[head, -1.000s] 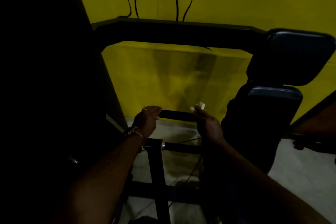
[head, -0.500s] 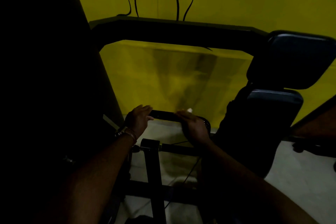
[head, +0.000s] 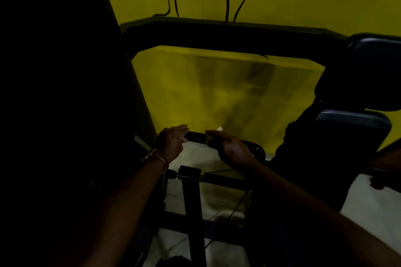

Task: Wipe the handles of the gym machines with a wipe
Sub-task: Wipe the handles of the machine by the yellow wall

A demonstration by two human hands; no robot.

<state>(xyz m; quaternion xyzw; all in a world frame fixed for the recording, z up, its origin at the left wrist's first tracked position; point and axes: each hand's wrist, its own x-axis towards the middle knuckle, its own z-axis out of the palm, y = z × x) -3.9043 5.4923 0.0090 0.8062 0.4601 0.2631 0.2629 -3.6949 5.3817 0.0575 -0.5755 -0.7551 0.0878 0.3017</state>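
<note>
A black horizontal handle (head: 196, 136) of the gym machine runs across the centre of the head view. My left hand (head: 171, 142) grips its left end, fingers curled over the bar. My right hand (head: 232, 147) lies over the handle's right part with a white wipe (head: 219, 129) under its fingers; only a small corner of the wipe shows above them. The handle's rounded right end (head: 258, 149) sticks out past my right hand. The scene is dim.
A wide black frame bar (head: 227, 37) crosses above. Padded black seat cushions (head: 355, 123) stand on the right. A black post (head: 193, 206) rises from the pale floor (head: 368, 208) below my hands. A dark column fills the left. The yellow wall (head: 217, 93) lies behind.
My right hand has slid left along the handle with the wipe, uncovering the handle's right end. The left hand has stayed on the left end.
</note>
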